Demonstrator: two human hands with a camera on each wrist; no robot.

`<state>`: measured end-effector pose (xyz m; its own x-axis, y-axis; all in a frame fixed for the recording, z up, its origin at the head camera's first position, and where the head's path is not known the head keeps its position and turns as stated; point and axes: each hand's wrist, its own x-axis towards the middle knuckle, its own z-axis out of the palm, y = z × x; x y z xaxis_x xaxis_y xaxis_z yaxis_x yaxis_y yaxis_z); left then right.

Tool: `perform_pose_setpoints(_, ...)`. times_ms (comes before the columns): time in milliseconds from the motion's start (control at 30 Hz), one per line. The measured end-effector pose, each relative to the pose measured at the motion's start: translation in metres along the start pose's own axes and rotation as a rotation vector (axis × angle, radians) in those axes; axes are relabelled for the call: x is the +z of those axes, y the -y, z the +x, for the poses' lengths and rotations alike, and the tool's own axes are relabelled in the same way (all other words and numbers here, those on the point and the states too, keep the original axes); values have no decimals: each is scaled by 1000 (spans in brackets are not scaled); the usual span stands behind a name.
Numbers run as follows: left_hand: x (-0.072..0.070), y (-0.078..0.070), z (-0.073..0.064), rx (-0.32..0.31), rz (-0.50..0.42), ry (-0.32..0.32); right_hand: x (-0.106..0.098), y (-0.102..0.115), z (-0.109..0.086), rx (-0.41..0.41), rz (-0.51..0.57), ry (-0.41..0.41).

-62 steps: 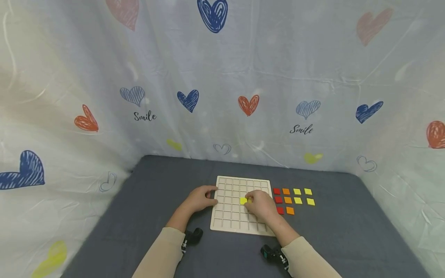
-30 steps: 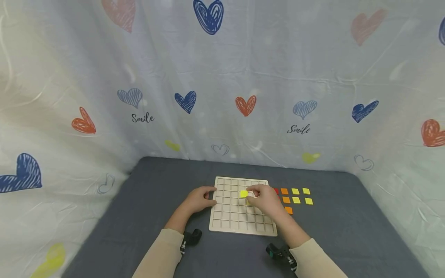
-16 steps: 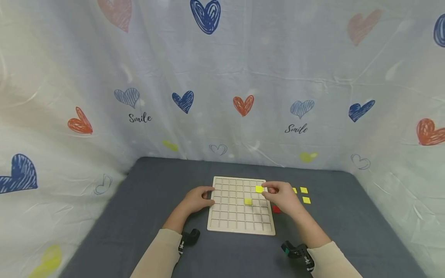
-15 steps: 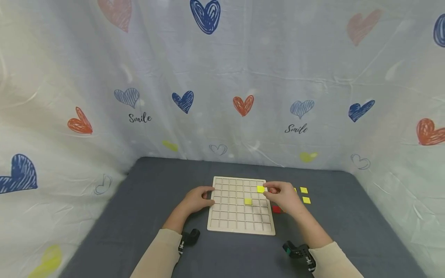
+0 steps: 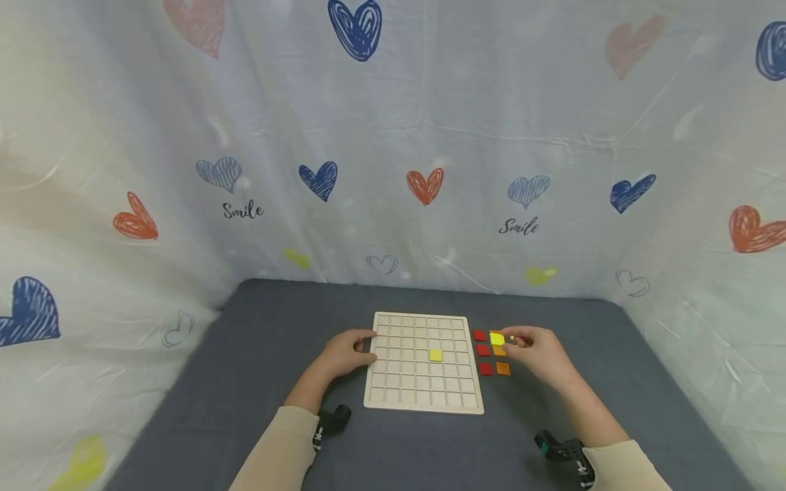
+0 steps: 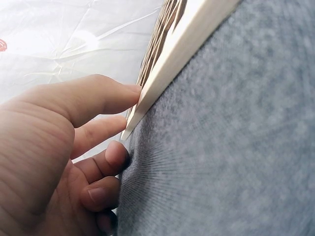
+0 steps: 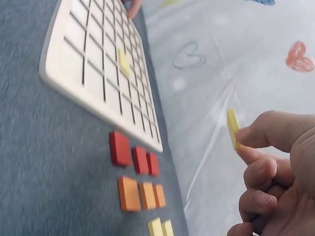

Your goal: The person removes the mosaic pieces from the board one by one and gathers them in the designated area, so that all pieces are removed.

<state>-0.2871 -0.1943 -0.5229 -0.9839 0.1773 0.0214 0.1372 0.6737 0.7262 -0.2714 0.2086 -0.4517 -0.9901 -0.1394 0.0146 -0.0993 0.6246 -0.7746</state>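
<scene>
A pale wooden grid board (image 5: 399,399) lies flat on the dark table, with one yellow square tile (image 5: 435,355) in a cell right of its middle. My left hand (image 5: 342,351) rests at the board's left edge; the left wrist view has thumb and finger tips (image 6: 129,93) touching that edge, other fingers loosely bent. To the right of the board, my right hand (image 5: 542,351) pinches a second yellow tile (image 7: 233,129) between thumb and fingers. That tile is raised and overlaps the orange tiles (image 5: 503,369) in the head view.
Beside the board's right edge stand a column of three red tiles (image 5: 486,369) and one of three orange tiles. Further yellow tiles (image 7: 155,227) lie past the orange ones, mostly hidden by my right hand in the head view. A white curtain (image 5: 368,225) with printed hearts hangs behind the table.
My right hand has lifted a yellow tile from the board's middle and carried it right, past the board's edge, to over the orange tiles. My left hand stays at the board's left edge.
</scene>
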Motion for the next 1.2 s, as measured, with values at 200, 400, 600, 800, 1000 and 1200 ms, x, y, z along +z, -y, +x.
perform_pose_setpoints(200,1,1,-2,0,2,8,-13,-23,-8,8,-62,-1)
perform_pose_setpoints(400,0,2,-1,1,-4,-1,-16,-47,-11,8,-88,38)
perform_pose_setpoints(600,0,3,0,4,-1,0,-10,-67,-8,25,-119,78)
perform_pose_setpoints(800,0,2,0,-3,-5,1,-5,-77,-7,23,-162,85)
perform_pose_setpoints(1000,-1,2,0,-15,-15,-6,-3,-76,-7,3,-184,77)
perform_pose_setpoints(1200,0,3,1,-12,-6,-2,-4,-75,-8,6,-185,60)
